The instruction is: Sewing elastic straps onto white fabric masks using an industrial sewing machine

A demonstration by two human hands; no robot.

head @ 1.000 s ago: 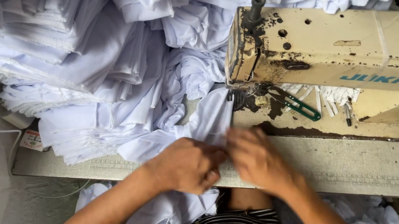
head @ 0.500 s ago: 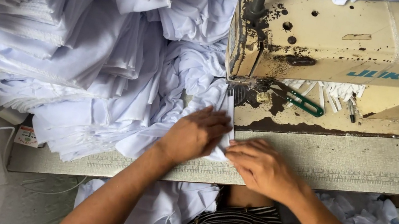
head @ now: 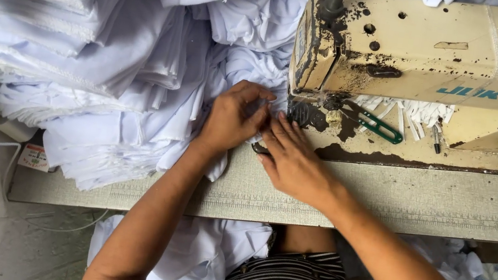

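Where the heap of white cloth (head: pixel 97 49) fills the tabletop (head: pixel 426 201) from nine to eleven o'clock, folded stacks lean toward the middle and spill over the near edge. The left hand (head: pixel 232 117) rests at the centre, its grip pressed together and pinching a small white piece (head: pixel 265 106) just left of the needle area. Touching it at four o'clock, the right hand (head: pixel 295 164) lies flat on the same piece, fingers pressed together, pointing toward the presser foot (head: pixel 301 112). Both sets of fingertips sit very near the needle, so a slip could likely catch a finger, and the crowding heap might drag the piece askew. At one o'clock the worn cream sewing machine (head: pixel 441 64) stands, green-handled snips (head: pixel 379 124) lying beneath its arm.
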